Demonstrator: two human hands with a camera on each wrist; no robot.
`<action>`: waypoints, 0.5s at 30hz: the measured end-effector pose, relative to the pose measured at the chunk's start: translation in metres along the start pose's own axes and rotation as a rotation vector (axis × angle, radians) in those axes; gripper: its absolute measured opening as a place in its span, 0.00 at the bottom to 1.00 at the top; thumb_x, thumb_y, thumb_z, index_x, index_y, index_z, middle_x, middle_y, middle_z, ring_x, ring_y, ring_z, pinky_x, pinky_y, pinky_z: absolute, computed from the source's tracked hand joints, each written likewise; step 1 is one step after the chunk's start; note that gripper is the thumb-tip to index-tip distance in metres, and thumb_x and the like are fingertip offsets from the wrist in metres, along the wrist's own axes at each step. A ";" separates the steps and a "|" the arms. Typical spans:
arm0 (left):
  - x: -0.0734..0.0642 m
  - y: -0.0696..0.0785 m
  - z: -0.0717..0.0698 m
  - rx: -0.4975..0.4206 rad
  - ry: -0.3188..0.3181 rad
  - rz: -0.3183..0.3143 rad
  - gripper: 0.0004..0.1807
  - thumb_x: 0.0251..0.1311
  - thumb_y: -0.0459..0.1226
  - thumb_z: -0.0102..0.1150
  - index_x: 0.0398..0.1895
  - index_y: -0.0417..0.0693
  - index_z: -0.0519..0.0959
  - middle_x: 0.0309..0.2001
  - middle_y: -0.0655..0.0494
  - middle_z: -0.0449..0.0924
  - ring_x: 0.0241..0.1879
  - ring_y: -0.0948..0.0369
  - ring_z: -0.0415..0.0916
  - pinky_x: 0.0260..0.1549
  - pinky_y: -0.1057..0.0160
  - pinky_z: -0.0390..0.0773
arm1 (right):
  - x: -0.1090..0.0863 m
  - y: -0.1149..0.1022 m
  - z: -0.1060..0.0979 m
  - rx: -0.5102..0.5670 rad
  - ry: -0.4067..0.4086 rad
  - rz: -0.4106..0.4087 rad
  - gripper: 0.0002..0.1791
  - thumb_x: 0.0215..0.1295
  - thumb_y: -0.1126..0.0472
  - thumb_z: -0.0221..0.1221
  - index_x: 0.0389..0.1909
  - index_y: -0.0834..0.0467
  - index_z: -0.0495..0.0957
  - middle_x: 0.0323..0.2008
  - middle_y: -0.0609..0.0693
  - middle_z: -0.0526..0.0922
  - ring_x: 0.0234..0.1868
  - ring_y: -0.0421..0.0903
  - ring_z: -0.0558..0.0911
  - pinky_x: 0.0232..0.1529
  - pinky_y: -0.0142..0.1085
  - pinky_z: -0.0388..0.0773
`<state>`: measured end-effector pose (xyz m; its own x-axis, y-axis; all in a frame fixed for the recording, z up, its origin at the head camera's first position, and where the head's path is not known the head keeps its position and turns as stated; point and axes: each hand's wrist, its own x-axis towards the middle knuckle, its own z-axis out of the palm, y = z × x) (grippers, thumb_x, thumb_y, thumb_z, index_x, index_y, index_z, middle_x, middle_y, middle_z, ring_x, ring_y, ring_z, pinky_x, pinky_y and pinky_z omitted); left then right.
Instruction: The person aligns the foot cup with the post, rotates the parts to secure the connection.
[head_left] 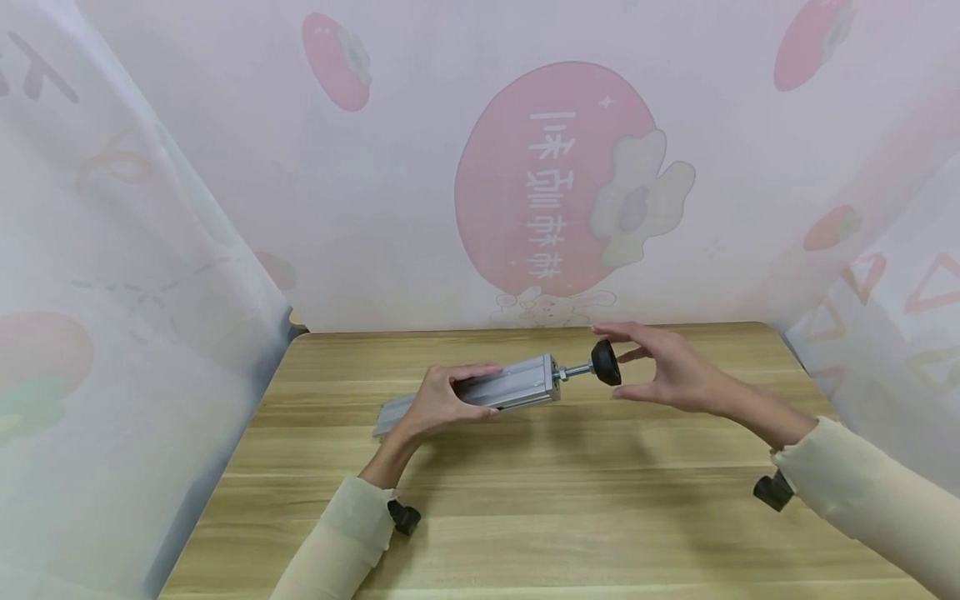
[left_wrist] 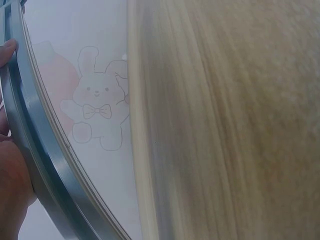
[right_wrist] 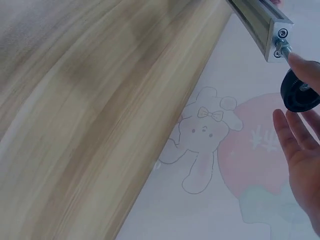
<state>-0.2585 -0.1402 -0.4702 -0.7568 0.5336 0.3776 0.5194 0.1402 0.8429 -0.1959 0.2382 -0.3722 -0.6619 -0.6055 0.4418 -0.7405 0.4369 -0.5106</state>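
Observation:
A silver aluminium profile (head_left: 517, 385) lies slantwise in my left hand (head_left: 442, 402), thumb along its near side and fingers over its far side. Its right end is raised over the table, and a threaded stud (head_left: 576, 370) with a nut projects from the end plate. On the stud sits a black levelling foot (head_left: 606, 363). My right hand (head_left: 678, 371) is spread loosely around this foot, thumb below and index finger above. In the right wrist view the fingertips (right_wrist: 278, 114) come right at the foot's rim. At the left wrist view's edge, fingers grip the profile (left_wrist: 37, 115).
Beneath both hands is a wood-grain table (head_left: 525, 517). A pale printed curtain (head_left: 390, 208) with strawberry pictures stands behind it and along both sides. Each sleeve carries a small black device at the cuff, such as the left cuff device (head_left: 405, 517).

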 end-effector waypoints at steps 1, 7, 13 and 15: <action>0.000 0.000 0.000 0.000 0.000 0.000 0.32 0.44 0.33 0.84 0.58 0.55 0.89 0.59 0.56 0.87 0.62 0.56 0.83 0.61 0.65 0.78 | 0.000 0.000 0.000 0.000 0.008 -0.014 0.52 0.45 0.76 0.80 0.74 0.68 0.68 0.70 0.62 0.76 0.63 0.52 0.82 0.51 0.39 0.87; 0.000 0.000 0.000 -0.010 0.006 -0.008 0.32 0.44 0.33 0.85 0.58 0.54 0.89 0.59 0.55 0.87 0.63 0.55 0.82 0.62 0.64 0.78 | 0.000 -0.002 0.001 0.013 0.036 -0.061 0.49 0.43 0.80 0.79 0.71 0.65 0.73 0.65 0.60 0.80 0.60 0.53 0.84 0.50 0.39 0.87; 0.000 -0.001 0.001 -0.003 0.012 -0.013 0.32 0.43 0.33 0.85 0.58 0.55 0.89 0.59 0.55 0.87 0.62 0.55 0.83 0.62 0.64 0.78 | 0.000 -0.002 0.000 0.023 0.047 -0.054 0.46 0.44 0.80 0.79 0.69 0.64 0.76 0.59 0.58 0.85 0.56 0.52 0.86 0.47 0.39 0.88; 0.000 -0.002 0.001 0.004 0.012 -0.004 0.32 0.43 0.33 0.86 0.58 0.54 0.89 0.59 0.54 0.87 0.62 0.55 0.83 0.61 0.64 0.78 | -0.001 -0.001 -0.001 0.018 0.051 -0.036 0.43 0.45 0.77 0.80 0.67 0.64 0.78 0.57 0.58 0.86 0.54 0.50 0.88 0.45 0.40 0.88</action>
<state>-0.2590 -0.1395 -0.4719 -0.7637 0.5230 0.3784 0.5178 0.1462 0.8429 -0.1946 0.2385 -0.3713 -0.6404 -0.5858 0.4968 -0.7620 0.4032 -0.5067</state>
